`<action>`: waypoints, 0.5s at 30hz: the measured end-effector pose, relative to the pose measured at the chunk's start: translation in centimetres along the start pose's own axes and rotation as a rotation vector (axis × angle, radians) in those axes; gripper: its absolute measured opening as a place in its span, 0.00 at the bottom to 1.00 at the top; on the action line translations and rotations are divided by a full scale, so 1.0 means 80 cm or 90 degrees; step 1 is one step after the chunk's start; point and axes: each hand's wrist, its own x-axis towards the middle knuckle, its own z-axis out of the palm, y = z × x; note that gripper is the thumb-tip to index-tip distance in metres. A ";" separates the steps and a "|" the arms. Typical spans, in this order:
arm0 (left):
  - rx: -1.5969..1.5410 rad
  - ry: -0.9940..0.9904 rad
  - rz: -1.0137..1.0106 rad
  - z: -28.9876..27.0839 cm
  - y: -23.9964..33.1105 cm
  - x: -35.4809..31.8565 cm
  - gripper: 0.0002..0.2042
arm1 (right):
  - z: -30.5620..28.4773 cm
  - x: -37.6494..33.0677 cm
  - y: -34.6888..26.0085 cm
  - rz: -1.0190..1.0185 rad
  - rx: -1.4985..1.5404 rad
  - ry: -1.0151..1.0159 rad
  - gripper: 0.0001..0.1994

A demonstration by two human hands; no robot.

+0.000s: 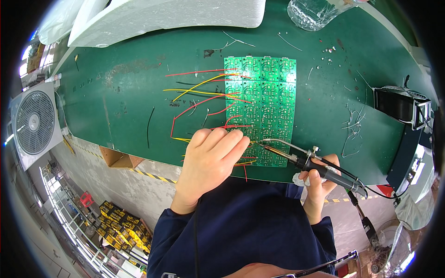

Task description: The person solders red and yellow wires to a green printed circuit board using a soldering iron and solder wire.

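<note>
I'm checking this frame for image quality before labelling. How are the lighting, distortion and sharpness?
Head view: bright, even light with soft shadows; strong fisheye bend, so the green table edge curves and the corners go black; glare whitens the foam block and the window at the left rim; the circuit board, left hand and soldering iron in the right hand are sharp; the rim is smeared.

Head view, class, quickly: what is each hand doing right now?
Left hand: fingers curled, resting on the green circuit board panel by the wires; a grip cannot be told.
Right hand: closed on the soldering iron.
</note>
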 end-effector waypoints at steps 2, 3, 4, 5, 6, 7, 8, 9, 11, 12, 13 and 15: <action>0.000 -0.004 0.002 0.000 -0.001 0.000 0.09 | 0.000 0.000 0.000 -0.002 0.001 0.001 0.10; -0.001 -0.004 0.001 0.000 -0.001 0.000 0.09 | 0.000 0.000 0.001 -0.004 0.001 -0.001 0.10; -0.002 -0.004 0.000 0.000 -0.001 0.000 0.09 | 0.000 0.001 0.001 -0.007 0.000 -0.003 0.10; -0.002 -0.004 0.000 0.000 -0.001 0.000 0.09 | 0.000 0.001 0.001 -0.007 0.000 -0.004 0.10; -0.004 -0.004 -0.001 0.000 -0.001 0.000 0.09 | 0.000 0.001 0.001 -0.007 0.000 -0.004 0.10; -0.005 -0.004 -0.001 -0.001 -0.001 0.001 0.09 | 0.000 0.001 0.000 -0.007 0.001 -0.004 0.10; -0.005 -0.003 -0.001 -0.001 0.000 0.001 0.09 | 0.001 0.001 -0.001 -0.008 0.001 -0.004 0.10; -0.005 0.000 0.000 -0.001 0.000 0.001 0.09 | 0.001 0.000 -0.002 -0.007 0.004 -0.003 0.10; -0.004 0.004 0.002 -0.003 0.001 0.000 0.09 | 0.001 -0.001 -0.003 -0.008 0.007 -0.003 0.10; -0.001 0.001 0.003 -0.001 0.000 0.000 0.09 | 0.000 0.000 -0.001 -0.006 0.008 -0.006 0.10; 0.001 -0.002 0.003 0.000 0.000 0.000 0.09 | 0.000 0.001 0.000 -0.005 0.009 -0.009 0.10; 0.000 -0.009 0.003 0.000 -0.001 0.000 0.09 | -0.001 0.001 0.003 -0.004 0.012 -0.007 0.10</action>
